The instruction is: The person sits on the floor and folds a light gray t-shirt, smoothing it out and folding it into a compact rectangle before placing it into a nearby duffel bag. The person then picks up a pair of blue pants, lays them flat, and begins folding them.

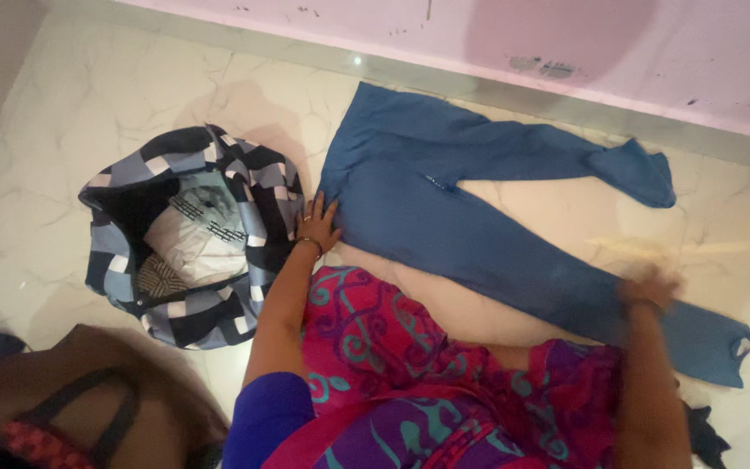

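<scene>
Nearest the camera, the person's pink and purple patterned clothing (444, 382) fills the bottom middle of the view, and a blurred brown bag with dark straps (80, 408) sits at the bottom left corner of the floor (45, 174).

Just beyond, the blue trousers (444, 200) lie spread flat on the pale marbled floor, waist toward the left, one leg running along the far wall and the other slanting toward the near right. As far as can be judged, no fold has been made: both legs lie apart and at full length, so the laying out looks done and any folding is yet to come.

The left hand (319, 221) rests flat on the waist end, fingers spread and pressing the cloth down. The right hand (648, 287) is on the nearer leg toward its cuff; it is blurred, so whether it grips or presses cannot be told.

Left of the waist, just beside the left hand, stands an open checked blue and black bag (184, 234) with folded clothes inside.

Farthest off, the pink wall (566, 52) and its grey skirting bound the floor, close behind the far leg. Open floor shows between the two legs and at the far left.
</scene>
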